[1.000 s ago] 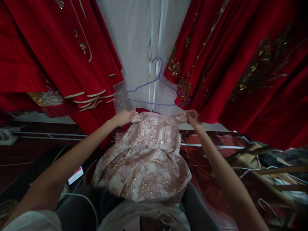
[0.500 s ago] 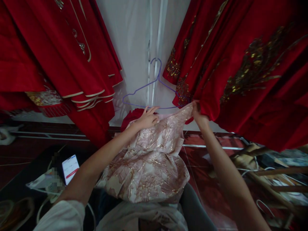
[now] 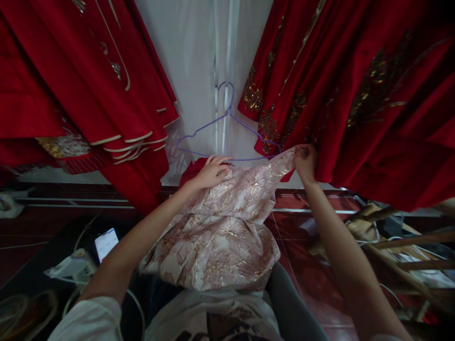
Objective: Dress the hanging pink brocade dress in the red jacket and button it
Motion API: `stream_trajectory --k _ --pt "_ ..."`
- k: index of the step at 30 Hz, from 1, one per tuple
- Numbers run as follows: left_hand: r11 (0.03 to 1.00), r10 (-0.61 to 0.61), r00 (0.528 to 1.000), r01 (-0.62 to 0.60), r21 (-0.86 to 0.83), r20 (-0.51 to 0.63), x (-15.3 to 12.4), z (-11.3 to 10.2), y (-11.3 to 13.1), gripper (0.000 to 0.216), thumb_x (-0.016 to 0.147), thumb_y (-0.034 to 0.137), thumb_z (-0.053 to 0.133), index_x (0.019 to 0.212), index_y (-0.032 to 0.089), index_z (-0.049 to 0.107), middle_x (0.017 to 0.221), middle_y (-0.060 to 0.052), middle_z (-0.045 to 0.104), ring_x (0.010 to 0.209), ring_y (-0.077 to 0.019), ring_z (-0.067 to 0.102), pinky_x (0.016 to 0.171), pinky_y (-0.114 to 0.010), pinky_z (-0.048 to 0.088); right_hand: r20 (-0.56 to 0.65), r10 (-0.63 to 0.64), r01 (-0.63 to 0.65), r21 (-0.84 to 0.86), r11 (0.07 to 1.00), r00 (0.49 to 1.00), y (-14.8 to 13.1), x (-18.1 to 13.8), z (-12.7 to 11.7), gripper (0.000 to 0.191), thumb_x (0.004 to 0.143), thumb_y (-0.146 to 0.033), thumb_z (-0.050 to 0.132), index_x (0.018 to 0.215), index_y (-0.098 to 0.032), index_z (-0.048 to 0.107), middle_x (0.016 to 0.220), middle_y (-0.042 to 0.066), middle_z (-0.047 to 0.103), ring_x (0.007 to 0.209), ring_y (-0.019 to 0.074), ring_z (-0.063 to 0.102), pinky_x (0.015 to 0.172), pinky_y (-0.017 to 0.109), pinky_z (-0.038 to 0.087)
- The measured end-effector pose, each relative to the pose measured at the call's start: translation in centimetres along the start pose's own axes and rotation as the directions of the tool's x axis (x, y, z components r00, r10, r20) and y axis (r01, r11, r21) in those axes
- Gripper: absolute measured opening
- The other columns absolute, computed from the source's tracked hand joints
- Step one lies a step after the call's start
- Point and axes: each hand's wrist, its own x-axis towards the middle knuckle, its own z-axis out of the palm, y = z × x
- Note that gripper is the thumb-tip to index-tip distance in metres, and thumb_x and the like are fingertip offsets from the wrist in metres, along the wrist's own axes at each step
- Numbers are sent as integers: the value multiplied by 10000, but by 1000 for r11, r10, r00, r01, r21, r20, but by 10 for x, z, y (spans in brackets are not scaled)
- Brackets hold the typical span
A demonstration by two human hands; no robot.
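A small pink and gold brocade dress [image 3: 220,227] hangs down over my lap. My right hand [image 3: 305,161] is closed on the dress's right shoulder and holds it up near the right end of a purple wire hanger [image 3: 227,128]. My left hand [image 3: 211,171] rests on the dress's neckline just below the hanger's bottom wire, fingers stretched out over the cloth. The hanger hangs in front of a white wall [image 3: 199,57]. A bit of red cloth [image 3: 194,168] shows behind the dress's neck.
Red embroidered garments hang at the left [image 3: 78,85] and right [image 3: 362,94]. A lit phone [image 3: 105,242] lies on the dark floor at lower left among white cables. Wooden sticks and cords [image 3: 398,237] lie at the right on red floor tiles.
My left hand let go of the left shoulder and moved right to the neckline. My right hand lifted the right shoulder up toward the hanger's end.
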Motion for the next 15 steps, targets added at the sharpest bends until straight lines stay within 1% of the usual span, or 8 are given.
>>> stream_trajectory --k 3,6,10,12,15 --pt "1000 -9 1000 9 -1 3 1 -1 0 258 925 224 411 880 221 665 1434 -27 498 1320 -205 432 1170 -514 155 25 -21 20 37 999 999 -12 6 9 102 815 -268 415 831 -206 494 896 111 634 873 234 601 863 427 478" --pt "1000 -15 1000 15 0 -9 0 -3 -2 258 931 229 405 881 221 659 1413 -29 520 1311 -200 445 1165 -507 172 65 -24 22 33 999 998 -19 7 14 93 792 -234 415 811 -193 496 887 106 624 868 229 592 873 427 473" --pt "1000 -7 1000 7 3 -16 -3 -4 -4 252 934 237 408 863 219 650 1422 -24 513 1312 -189 447 1170 -498 170 84 -31 35 -48 998 996 -13 2 13 118 782 -181 410 828 -162 517 892 136 614 881 240 583 868 423 469" --pt "1000 -8 1000 8 3 -17 -4 -5 -5 250 934 238 408 875 225 651 1427 -20 509 1314 -186 444 1173 -497 166 92 -37 47 -99 994 995 -7 0 12 134 794 -179 410 850 -152 529 899 145 611 889 246 581 866 424 469" --pt "1000 -12 1000 12 6 -12 -4 -5 -4 249 930 235 409 872 226 651 1430 -20 506 1320 -186 439 1173 -502 163 115 -54 70 -132 989 992 0 0 12 134 809 -187 408 848 -162 534 900 143 611 887 248 582 868 421 468"
